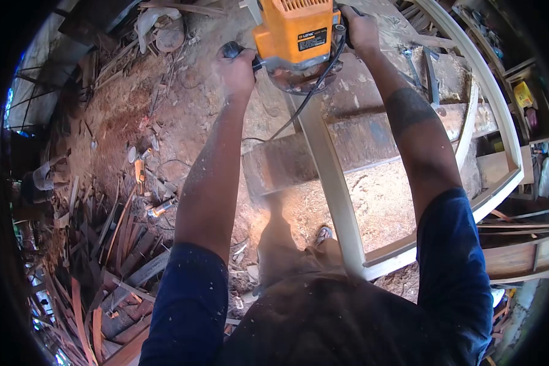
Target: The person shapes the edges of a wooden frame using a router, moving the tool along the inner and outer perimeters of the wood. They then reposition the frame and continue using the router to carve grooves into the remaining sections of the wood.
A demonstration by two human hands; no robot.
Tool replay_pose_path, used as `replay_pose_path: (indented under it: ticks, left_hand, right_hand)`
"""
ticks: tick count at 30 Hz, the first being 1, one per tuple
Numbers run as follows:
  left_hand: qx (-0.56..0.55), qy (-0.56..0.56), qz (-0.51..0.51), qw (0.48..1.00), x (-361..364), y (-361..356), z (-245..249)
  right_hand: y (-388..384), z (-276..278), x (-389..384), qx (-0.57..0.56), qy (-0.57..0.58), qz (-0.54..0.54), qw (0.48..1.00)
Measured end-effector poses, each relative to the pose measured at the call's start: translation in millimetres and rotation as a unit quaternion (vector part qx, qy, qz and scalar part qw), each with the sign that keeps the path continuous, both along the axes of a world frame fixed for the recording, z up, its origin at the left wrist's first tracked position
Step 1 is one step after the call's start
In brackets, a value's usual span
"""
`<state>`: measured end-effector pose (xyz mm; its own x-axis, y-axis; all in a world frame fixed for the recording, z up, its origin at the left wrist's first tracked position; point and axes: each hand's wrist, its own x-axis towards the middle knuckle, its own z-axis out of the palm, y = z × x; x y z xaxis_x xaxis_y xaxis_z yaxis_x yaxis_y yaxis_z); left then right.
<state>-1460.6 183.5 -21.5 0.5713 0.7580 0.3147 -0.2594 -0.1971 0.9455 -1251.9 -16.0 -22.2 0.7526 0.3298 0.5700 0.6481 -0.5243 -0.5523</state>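
Note:
An orange router [296, 33] sits upright on the near rail of a pale wooden frame [329, 177], at the top middle of the head view. My left hand [236, 72] is closed around the router's black left handle. Around the right handle, partly out of sight behind it, my right hand [361, 32] is wrapped. A black cord [299, 110] hangs from the router's right side and loops down to the left. The router's base hides the rail and bit beneath it.
The frame rests across a thick workbench plank [280, 161]. Clamps or metal tools [432, 76] lie right of the router. An orange power tool [139, 171] is on the floor at left, above scrap wood [125, 244]. Sawdust [381, 201] covers the ground inside the frame. Shelves [534, 110] stand at right.

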Motion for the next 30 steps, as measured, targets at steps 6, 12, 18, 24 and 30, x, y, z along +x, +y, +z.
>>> replay_pose_path:
  ticks: [6,12,18,24,30]
  left_hand:
    - [-0.021,0.039,-0.014,0.999,31,31,7]
    - [-0.008,0.009,-0.048,0.999,66,59,11]
    - [-0.008,-0.011,-0.046,0.999,114,101,2]
    - [-0.007,-0.026,-0.071,0.997,161,147,-8]
    - [0.081,0.010,-0.053,0.995,201,185,-2]
  right_hand:
    - [23,-13,43,-0.075,-0.123,-0.042,0.989]
    - [51,-12,75,-0.068,-0.114,-0.033,0.991]
    - [79,-14,110,-0.077,-0.149,-0.058,0.984]
    - [112,-16,148,-0.050,-0.135,-0.050,0.988]
    - [152,3,172,-0.092,-0.141,-0.088,0.982]
